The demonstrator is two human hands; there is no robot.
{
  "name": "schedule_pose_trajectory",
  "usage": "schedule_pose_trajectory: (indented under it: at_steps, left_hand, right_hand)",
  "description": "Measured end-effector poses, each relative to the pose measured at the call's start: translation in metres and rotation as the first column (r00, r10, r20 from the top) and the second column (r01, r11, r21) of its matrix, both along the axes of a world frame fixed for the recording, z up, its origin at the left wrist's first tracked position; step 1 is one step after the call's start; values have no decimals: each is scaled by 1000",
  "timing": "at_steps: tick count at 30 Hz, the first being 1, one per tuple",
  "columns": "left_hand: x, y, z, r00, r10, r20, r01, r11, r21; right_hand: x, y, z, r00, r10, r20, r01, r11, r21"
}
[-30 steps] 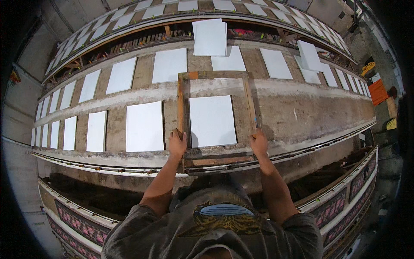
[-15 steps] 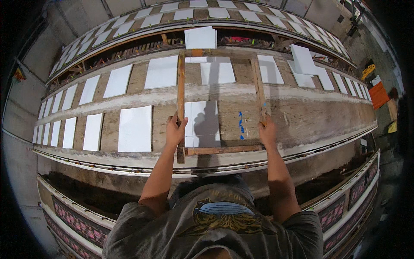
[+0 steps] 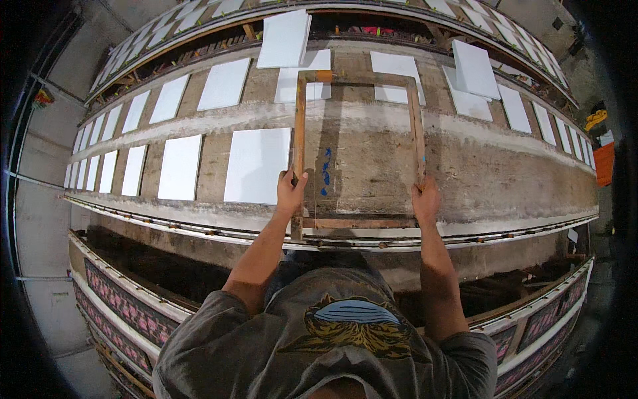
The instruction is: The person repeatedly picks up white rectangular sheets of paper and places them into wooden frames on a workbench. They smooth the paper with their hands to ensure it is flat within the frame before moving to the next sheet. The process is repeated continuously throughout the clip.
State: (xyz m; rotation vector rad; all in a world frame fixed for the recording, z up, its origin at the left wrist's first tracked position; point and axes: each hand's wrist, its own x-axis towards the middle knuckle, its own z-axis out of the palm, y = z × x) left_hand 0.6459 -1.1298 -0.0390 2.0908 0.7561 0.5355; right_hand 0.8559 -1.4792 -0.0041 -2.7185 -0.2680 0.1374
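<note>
Two hands, I see: left hand (image 3: 290, 195) and right hand (image 3: 426, 198), fingers wrapped round the sides of one rectangular brown wooden frame (image 3: 300, 126), over the long, stained brown bench (image 3: 498, 173). Two rows of white rectangular sheets (image 3: 258, 166), nearest just left; pale grey wall (image 3: 50, 133) beyond.

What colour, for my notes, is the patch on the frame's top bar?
The patch is orange; head view.

A frame (image 3: 300, 126) over a table (image 3: 498, 173)
The left hand (image 3: 290, 194) is on its left side, the right hand (image 3: 426, 197) on its right. Sheets (image 3: 258, 166) lie in two rows to the left, and another table (image 3: 385, 12) stands behind.
</note>
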Motion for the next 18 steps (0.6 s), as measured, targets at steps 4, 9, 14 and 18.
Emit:
schedule_pose_trajectory:
  at_steps: [4, 9, 14, 18]
  left_hand:
    - [2, -28, -17, 999, 35, 19, -35, 999, 26]
    - [11, -55, 0, 994, 60, -96, -63, 998, -28]
    - [12, -54, -23, 994, 75, 81, -89, 977, 196]
    - [12, -57, -2, 993, 18, -117, -15, 1000, 25]
  right_hand:
    - [8, -36, -44, 973, 84, 215, -114, 985, 129]
    - [8, -51, -27, 995, 40, 88, -50, 991, 124]
    - [5, -60, -35, 984, 41, 171, -72, 981, 178]
    - [2, -65, -42, 969, 37, 246, -69, 990, 125]
